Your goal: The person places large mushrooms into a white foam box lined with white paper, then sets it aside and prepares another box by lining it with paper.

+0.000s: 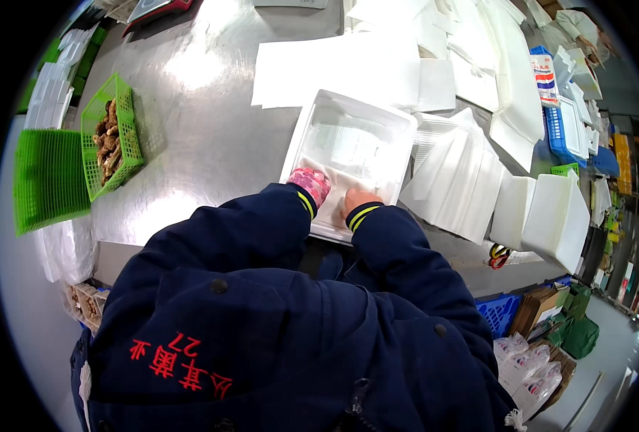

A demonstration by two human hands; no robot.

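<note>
A white foam box [394, 119] stands on the metal table in front of me, with a thin white sheet [345, 147] lying along its inside. Both of my hands reach into its near end. My left hand [312, 186], in a pink patterned covering, is at the left inner wall, its fingers mostly hidden. My right hand [361, 200] is bare and curled, knuckles up, against the white lining at the near right; what its fingers hold is hidden.
A green basket [126, 119] of brown mushrooms stands left on the metal table [211, 108], beside stacked green baskets [49, 180]. White sheets [334, 65] lie behind the box, a fanned stack of sheets [453, 169] to its right. Scissors [499, 255] and foam pieces [550, 216] are further right.
</note>
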